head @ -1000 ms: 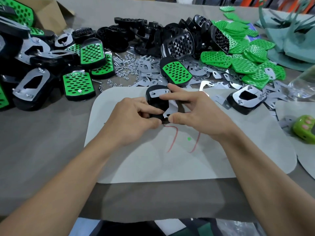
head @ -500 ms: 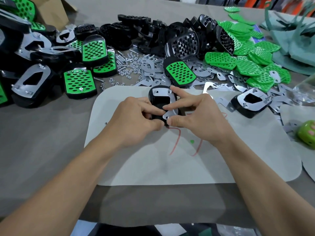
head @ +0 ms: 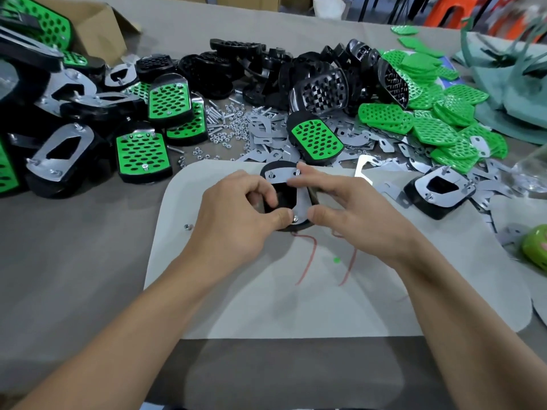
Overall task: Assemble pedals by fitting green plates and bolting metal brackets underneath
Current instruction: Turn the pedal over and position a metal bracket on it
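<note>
A black pedal (head: 283,199) lies underside up on the pale mat (head: 384,291), with a metal bracket (head: 281,176) on top of it. My left hand (head: 236,211) grips the pedal's left side, and its thumb rests by a nut (head: 295,219) at the bracket's near end. On the right, my right hand (head: 349,211) pinches the pedal and bracket, forefinger on the bracket's far end, thumb next to the nut. Most of the pedal is hidden by my fingers.
Finished pedals (head: 142,152) are heaped at the left, black pedal bodies (head: 319,90) at the back, green plates (head: 438,125) at the right. Loose brackets (head: 266,134), bolts and nuts (head: 225,125) lie behind the mat. A stray nut (head: 187,226) sits on the mat's left edge.
My fingers have shifted on the pedal: both thumbs now meet at the nut on the bracket's near end, and more of the bracket shows.
</note>
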`<state>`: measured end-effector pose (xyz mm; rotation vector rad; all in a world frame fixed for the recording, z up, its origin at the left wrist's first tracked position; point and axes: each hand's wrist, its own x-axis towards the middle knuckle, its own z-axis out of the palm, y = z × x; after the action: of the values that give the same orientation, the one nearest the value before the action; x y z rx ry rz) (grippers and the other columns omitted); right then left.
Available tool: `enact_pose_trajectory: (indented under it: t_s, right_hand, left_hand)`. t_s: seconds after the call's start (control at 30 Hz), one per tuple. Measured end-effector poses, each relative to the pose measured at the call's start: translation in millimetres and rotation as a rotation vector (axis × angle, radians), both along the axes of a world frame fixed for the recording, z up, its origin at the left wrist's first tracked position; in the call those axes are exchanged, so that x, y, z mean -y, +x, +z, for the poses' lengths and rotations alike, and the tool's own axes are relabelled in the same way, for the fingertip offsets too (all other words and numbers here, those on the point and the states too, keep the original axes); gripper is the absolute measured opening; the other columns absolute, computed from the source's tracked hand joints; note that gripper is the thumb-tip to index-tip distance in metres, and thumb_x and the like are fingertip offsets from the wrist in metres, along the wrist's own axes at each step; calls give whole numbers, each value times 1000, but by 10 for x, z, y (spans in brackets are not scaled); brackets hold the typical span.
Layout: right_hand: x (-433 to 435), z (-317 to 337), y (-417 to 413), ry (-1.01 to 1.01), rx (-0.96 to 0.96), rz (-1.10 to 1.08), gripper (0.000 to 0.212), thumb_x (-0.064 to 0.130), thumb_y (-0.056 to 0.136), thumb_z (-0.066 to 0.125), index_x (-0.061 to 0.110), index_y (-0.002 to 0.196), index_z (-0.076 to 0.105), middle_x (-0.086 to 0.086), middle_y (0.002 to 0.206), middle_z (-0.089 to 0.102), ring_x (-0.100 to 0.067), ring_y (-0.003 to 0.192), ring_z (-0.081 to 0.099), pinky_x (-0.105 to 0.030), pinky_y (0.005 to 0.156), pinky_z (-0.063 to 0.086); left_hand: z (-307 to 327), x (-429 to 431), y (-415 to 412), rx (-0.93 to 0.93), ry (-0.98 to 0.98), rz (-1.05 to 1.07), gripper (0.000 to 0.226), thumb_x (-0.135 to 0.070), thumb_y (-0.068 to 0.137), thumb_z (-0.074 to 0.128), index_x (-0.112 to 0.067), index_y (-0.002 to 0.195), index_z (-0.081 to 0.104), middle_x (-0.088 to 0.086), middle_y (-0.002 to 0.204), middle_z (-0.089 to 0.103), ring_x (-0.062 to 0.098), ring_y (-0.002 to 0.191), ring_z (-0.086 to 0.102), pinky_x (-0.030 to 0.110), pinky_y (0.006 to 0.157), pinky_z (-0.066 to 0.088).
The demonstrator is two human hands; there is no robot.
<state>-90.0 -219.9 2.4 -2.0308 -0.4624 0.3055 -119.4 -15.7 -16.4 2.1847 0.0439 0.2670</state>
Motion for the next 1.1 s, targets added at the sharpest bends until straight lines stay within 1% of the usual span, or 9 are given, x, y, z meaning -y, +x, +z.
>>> enact_pose_trajectory:
  t_s: [0.1,0.27,0.37,0.47,0.53,0.63,0.77,0.93,1.1]
  right_hand:
    - [-21,2,-21,94,-44,-26,78,2,85,65,47,145,45,20,146,54,16,136,39,-15,97,50]
    - [-173,-10,-25,-149,136,-205,56,8,97,58,36,145,54,24,138,61,10,129,51,-22,114,38]
    - [-239,64,35,-271,229,-227,46,9,91,59,28,133,63,10,126,71,-6,119,61,-29,104,48]
    - [-224,169,166,-247,83,-190,57,7,86,65,31,138,61,15,132,68,11,120,55,-8,104,40]
    - [-201,142,177,-227,42,-176,62,10,88,65,39,142,56,15,137,64,1,124,57,-17,106,43]
    - [-206,18,88,-178,76,-253,51,14,93,62,40,137,62,18,131,67,-1,118,61,-19,101,49]
    - [-330,-134,16,-201,248,-318,46,13,98,53,28,140,60,1,134,65,-10,118,54,-13,95,35]
    - [-461,-79,115,-343,421,-298,38,16,101,51,18,137,62,-16,114,68,-33,110,57,-40,93,42]
    - [-92,96,301,-378,378,-760,19,33,96,57,25,104,73,0,93,75,-28,98,66,-36,82,49]
  left_hand:
    - [10,-4,-14,47,100,-1,54,-37,67,91,-31,105,53,-16,108,53,7,101,48,20,76,33]
    - [33,-24,-41,-26,221,-199,84,-39,90,73,-40,158,24,-12,155,44,13,142,42,31,110,36]
    - [99,-76,-9,-41,374,-230,87,-48,93,66,-37,161,13,-5,159,40,22,146,39,39,115,35]
    - [188,-85,54,-76,443,-245,94,-53,90,67,-34,161,8,0,160,41,26,145,41,44,114,38]
    - [214,-79,65,-83,482,-251,94,-55,90,65,-33,161,7,0,159,42,29,142,44,45,112,39]
    - [161,-68,8,-70,418,-263,88,-49,94,63,-32,163,11,-2,157,45,29,137,47,40,109,38]
    - [47,-48,-18,-31,252,-245,85,-32,96,68,-34,162,15,-10,157,45,23,137,47,37,109,39]
    - [27,-126,186,-51,148,-234,84,-23,95,69,-40,160,18,-16,158,42,11,144,42,27,107,38]
    - [-35,-114,189,-43,180,-208,79,-44,90,61,-47,156,17,-27,153,42,8,134,45,27,93,34]
